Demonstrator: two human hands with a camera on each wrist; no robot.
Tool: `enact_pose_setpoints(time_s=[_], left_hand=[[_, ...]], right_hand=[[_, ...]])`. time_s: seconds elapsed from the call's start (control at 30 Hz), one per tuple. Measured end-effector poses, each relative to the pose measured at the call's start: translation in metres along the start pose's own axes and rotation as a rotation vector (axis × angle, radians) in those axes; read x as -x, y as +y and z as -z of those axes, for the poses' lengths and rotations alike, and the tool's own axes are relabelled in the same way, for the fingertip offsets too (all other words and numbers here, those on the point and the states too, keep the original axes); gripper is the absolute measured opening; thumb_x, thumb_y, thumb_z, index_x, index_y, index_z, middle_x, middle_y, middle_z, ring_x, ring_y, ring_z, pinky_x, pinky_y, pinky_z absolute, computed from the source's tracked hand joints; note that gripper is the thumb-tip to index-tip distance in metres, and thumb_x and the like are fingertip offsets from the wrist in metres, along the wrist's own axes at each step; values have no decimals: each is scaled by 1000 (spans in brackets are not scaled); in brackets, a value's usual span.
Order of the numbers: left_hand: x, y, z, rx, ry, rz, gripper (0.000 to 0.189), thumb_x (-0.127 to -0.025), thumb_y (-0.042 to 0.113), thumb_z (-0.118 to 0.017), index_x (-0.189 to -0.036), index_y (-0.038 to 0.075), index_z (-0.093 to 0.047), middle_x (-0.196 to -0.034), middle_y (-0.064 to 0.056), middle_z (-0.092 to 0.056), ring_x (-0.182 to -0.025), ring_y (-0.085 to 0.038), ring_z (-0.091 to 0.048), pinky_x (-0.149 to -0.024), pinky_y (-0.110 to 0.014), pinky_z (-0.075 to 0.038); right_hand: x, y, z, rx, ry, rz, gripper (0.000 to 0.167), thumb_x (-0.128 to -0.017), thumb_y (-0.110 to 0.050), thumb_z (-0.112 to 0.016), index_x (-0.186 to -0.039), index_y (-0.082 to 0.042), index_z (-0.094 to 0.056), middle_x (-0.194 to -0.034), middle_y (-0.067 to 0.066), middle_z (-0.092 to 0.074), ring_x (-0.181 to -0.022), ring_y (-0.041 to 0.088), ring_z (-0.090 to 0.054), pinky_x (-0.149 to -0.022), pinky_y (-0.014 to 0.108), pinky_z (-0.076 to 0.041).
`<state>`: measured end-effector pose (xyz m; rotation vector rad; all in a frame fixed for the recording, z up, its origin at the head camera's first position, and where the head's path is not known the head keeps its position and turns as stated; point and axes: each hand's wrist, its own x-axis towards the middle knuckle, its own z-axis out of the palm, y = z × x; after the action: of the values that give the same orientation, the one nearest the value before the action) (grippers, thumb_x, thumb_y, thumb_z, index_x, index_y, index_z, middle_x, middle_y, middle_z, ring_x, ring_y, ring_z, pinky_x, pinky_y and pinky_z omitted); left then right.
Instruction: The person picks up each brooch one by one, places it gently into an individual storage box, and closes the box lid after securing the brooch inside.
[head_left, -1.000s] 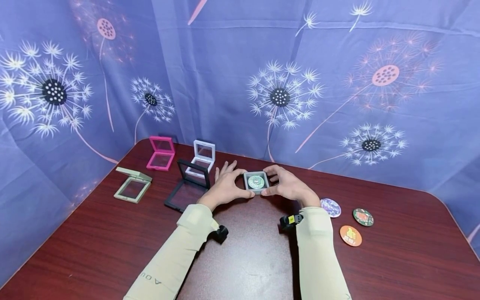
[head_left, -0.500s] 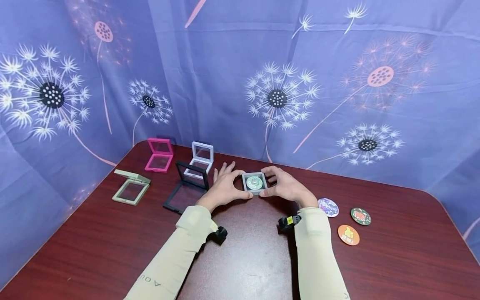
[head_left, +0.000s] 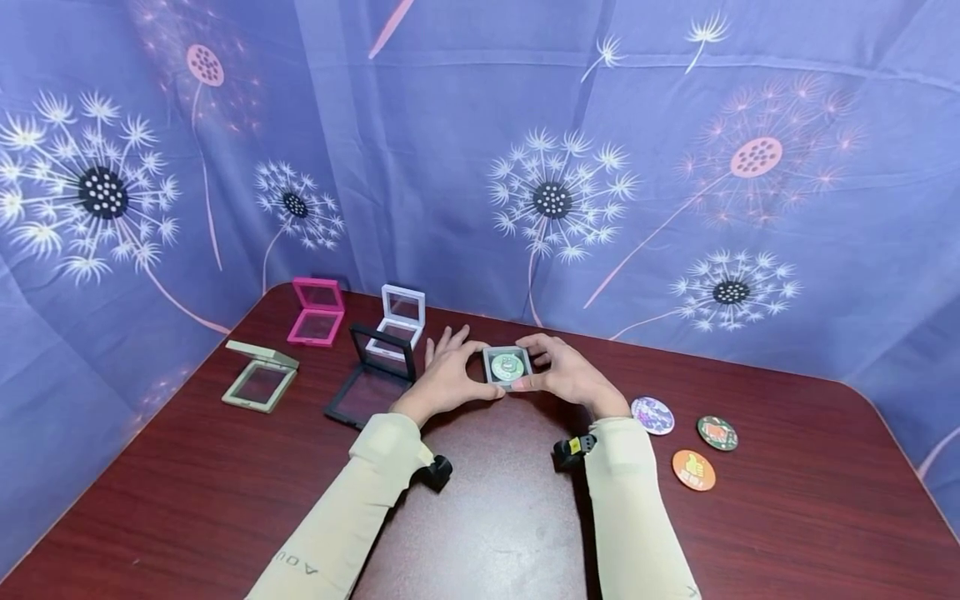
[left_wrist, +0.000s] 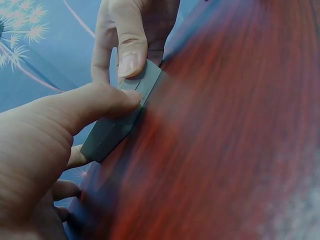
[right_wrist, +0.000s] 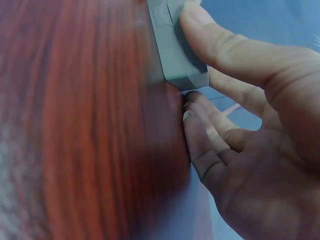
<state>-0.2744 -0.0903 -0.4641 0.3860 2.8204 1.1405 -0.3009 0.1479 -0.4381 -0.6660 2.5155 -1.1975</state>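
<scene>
A small grey square display case (head_left: 486, 364) with a clear window lies between my two hands, near the back middle of the table. Inside it shows a round green badge (head_left: 507, 367) with a cartoon figure. My left hand (head_left: 448, 375) grips the case's left side, thumb at the front edge and index finger at the back corner, its other fingers spread behind. From the right, my right hand (head_left: 566, 373) pinches it, thumb on the front edge and index finger at the far corner. In the left wrist view both thumbs press the case's grey side (left_wrist: 112, 135). Its end overhangs the right fingers (right_wrist: 200, 142).
Several open cases stand at the left: pink (head_left: 316, 326), white (head_left: 402, 320), green (head_left: 258, 385) and a larger black one (head_left: 347, 410). Three round badges lie at the right: purple (head_left: 652, 415), dark green (head_left: 717, 433) and orange (head_left: 693, 471). A blue dandelion curtain (head_left: 450, 167) hangs behind.
My right thumb has slid slightly left along the case's front edge. The left hand keeps its grip. The whole head view has shifted a little.
</scene>
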Motion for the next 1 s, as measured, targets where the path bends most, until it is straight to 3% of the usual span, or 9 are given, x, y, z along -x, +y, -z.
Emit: enact_pose_setpoints(time_s=[0.33, 0.5, 0.8, 1.0], left_hand=[[5, 7, 3, -24, -17, -3, 93, -83, 41, -89, -159, 7, -47, -173, -19, -24, -162, -35, -7, -124, -64, 9], [9, 15, 9, 18, 18, -57, 94, -84, 37, -89, -159, 3, -45, -171, -21, -27, -161, -37, -11, -124, -67, 4], [21, 41, 37, 12, 102, -216, 87, -85, 34, -89, -157, 5, -49, -170, -19, -32, -160, -36, -18, -124, -69, -1], [33, 50, 61, -33, 152, -264, 85, -86, 34, -89, -156, 5, -51, -170, -16, -33, -161, -33, -19, -125, -69, -1]], right_hand=[[-1, -6, 3, 61, 5, -32, 64, -92, -14, -84, -147, 0, -54, -138, 29, -51, -124, 45, -58, -104, 55, -49], [0, -5, 8, 119, 0, -35, 64, -93, -15, -84, -147, 0, -54, -138, 29, -52, -125, 46, -56, -106, 57, -47], [6, 1, 21, 182, 3, -69, 62, -94, -17, -83, -147, -1, -54, -137, 28, -53, -128, 45, -49, -107, 59, -44], [12, 5, 29, 196, 16, -58, 61, -94, -16, -83, -145, 0, -54, -134, 30, -55, -128, 46, -48, -107, 60, -42]])
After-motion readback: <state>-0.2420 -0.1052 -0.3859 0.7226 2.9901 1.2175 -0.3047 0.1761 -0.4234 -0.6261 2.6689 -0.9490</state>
